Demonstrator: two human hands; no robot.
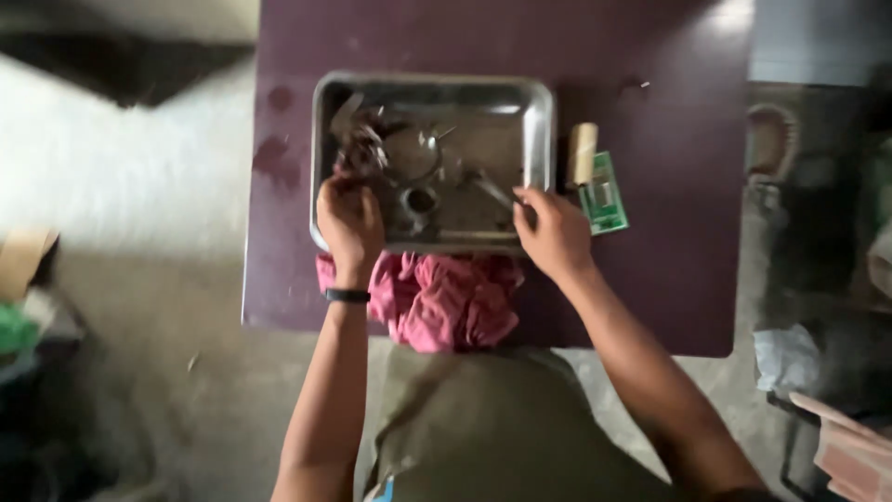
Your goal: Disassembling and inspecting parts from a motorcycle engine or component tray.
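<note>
Counter (650, 279): dark purple-brown top, seen from straight above; it carries everything below.
Tray (539, 121): shiny steel, rectangular, in the middle of the counter, its near rim toward the person.
Cloth (446, 297): pink, crumpled, on the counter's near edge – tucked partly under the tray's near rim, between the two forearms.
Left hand (348, 218): over the tray's near-left corner, a dark band on the wrist; fingers curled together on a dark metal part (358, 153) at the tray's left side. The blur hides how firm the hold is.
Right hand (553, 232): at the tray's near-right corner, fingers bent over the rim and touching it – whether they pinch something inside I cannot tell.
Ring (409, 153): thin, round, lying flat near the tray's middle.
Bush (420, 200): short, round metal piece with a hole, just nearer than the ring.
Board (604, 195): small, green, flat on the counter just right of the tray.
Roll (583, 153): tan cylinder, touching the board's far end, beside the tray's right wall.
</note>
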